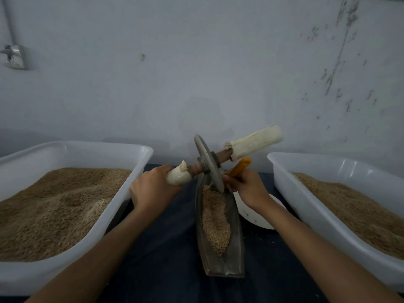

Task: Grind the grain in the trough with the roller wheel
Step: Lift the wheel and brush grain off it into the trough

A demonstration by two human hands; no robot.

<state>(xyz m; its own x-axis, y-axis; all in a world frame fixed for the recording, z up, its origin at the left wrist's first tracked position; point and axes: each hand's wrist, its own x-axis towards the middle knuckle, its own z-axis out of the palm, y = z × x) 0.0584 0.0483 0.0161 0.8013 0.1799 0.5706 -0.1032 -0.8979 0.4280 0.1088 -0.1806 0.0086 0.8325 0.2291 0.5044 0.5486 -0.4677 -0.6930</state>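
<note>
A narrow boat-shaped metal trough (235, 243) lies on the dark table, pointing away from me, with pale crushed grain (215, 219) along its groove. The grey roller wheel (207, 162) stands tilted at the trough's far end, on a wooden axle with cloth-wrapped handles. My left hand (153, 189) grips the near left handle (178, 177). The right handle (255, 142) sticks up free. My right hand (246, 188) holds an orange tool (239, 167), its lower end beside the wheel at the grain and hidden behind my fingers.
A white plastic tub (140, 162) heaped with brown grain stands at the left, another grain-filled tub (284, 171) at the right. A white bowl (262, 219) sits between the trough and the right tub. A pale wall rises right behind.
</note>
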